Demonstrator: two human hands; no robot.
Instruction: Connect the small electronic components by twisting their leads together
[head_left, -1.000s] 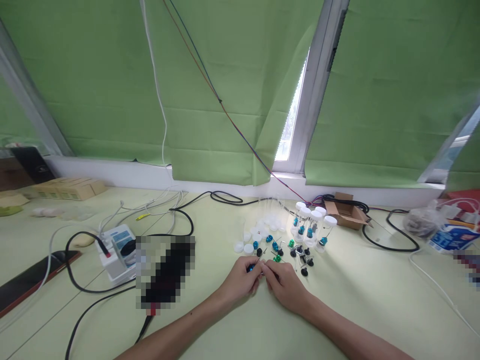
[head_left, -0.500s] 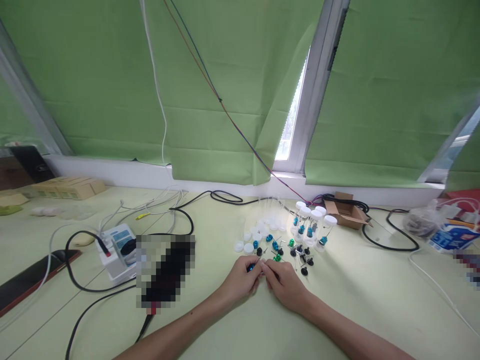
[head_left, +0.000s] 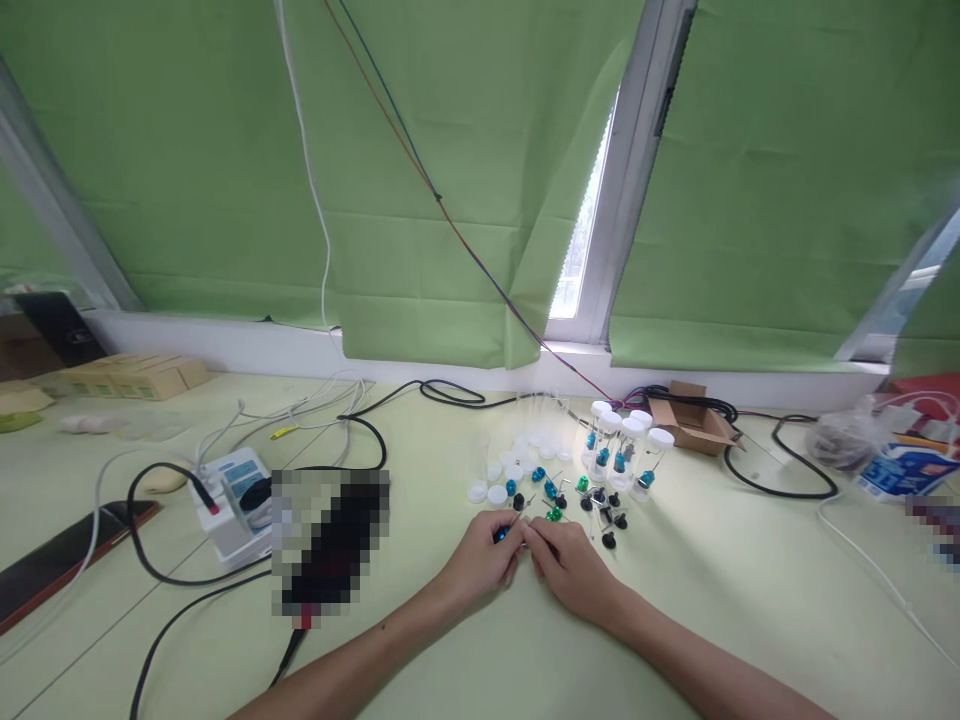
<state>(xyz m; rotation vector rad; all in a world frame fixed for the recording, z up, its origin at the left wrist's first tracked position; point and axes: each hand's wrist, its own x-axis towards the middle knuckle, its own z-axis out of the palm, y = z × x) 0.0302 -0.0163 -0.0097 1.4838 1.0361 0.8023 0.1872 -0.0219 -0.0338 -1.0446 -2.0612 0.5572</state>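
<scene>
My left hand point(head_left: 480, 555) is closed around a small shiny blue piece point(head_left: 502, 535), mostly hidden by the fingers. My right hand point(head_left: 571, 568) is pinched closed, its fingertips meeting those of the left; what sits between them is too small to make out. Just beyond the hands lie loose blue pieces point(head_left: 551, 490), green pieces point(head_left: 583, 483) and black pieces point(head_left: 609, 540), several with thin metal stems. White caps point(head_left: 497, 496) lie to the left of these. Capped clear tubes point(head_left: 646, 465), each with a blue piece inside, stand upright at the back right.
Clear tubes without caps point(head_left: 551, 415) stand behind the white caps. A small cardboard box point(head_left: 694, 425) sits by the wall. A white power strip point(head_left: 232, 505) with black cables and a dark pixelated object point(head_left: 334, 545) lie left. A plastic bag point(head_left: 847, 435) is far right.
Both hands stay together in nearly the same place, with hardly any finger movement. The view has shifted very slightly.
</scene>
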